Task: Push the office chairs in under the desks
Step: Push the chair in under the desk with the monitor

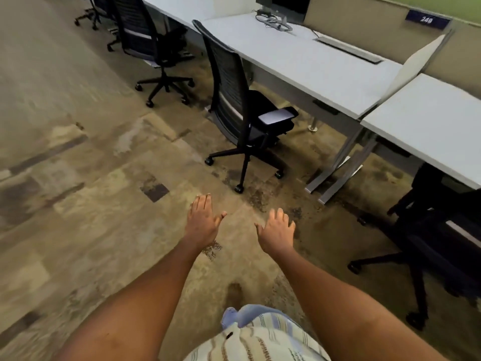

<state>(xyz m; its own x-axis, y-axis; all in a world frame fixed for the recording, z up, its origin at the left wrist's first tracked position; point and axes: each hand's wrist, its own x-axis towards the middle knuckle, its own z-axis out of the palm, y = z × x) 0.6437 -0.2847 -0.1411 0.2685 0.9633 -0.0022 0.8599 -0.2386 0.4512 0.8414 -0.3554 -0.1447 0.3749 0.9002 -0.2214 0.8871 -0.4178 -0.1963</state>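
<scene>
over the patterned carpet [78, 178], the left hand [201, 220] and the right hand [277, 231] hover palm-down at arm's length with fingers loosely spread, holding nothing. ahead of them stands a black mesh-back office chair [229, 84], its back turned to the hands, its seat near the front edge of the pale desk [299, 63] (not tucked under). a second chair [140, 29] stands farther along, out on the carpet. at the right, a third chair [429, 230] sits partly under the neighbouring desk [429, 121]. a monitor [283, 3] stands at the back of the pale desk.
</scene>
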